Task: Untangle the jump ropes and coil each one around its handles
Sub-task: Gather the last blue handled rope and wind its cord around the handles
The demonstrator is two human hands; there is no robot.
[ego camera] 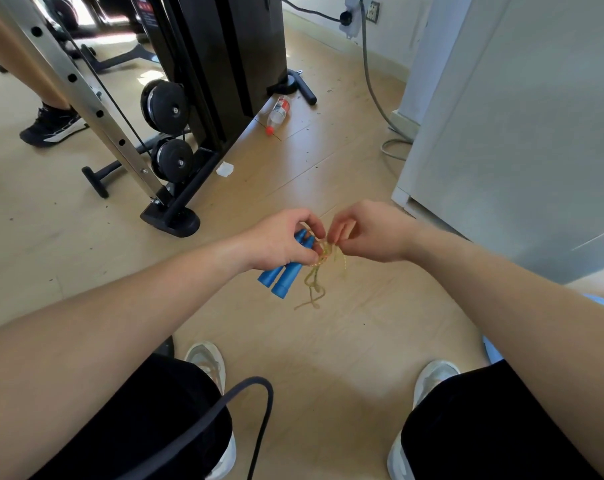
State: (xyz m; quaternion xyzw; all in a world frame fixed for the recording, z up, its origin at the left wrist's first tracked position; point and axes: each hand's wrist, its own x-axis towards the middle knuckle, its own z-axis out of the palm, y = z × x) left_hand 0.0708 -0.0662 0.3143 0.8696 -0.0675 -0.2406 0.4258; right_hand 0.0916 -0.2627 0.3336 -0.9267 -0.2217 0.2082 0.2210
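My left hand (282, 241) grips two blue jump-rope handles (284, 274) side by side above the floor, their butt ends pointing down-left. A thin yellowish rope (315, 283) bunches in a tangle at the handles' top and dangles in loose loops below. My right hand (364, 230) pinches strands of that tangle between thumb and fingertips, close to the left hand. A dark rope or strap (255, 396) curves over my left thigh at the bottom of the view.
A black weight machine (203, 98) with pulleys stands at the left, a plastic bottle (279, 114) lies by its base. A white cabinet (508, 126) fills the right. Another person's leg and black shoe (53, 128) are at far left. My own shoes (207, 362) rest on the wooden floor.
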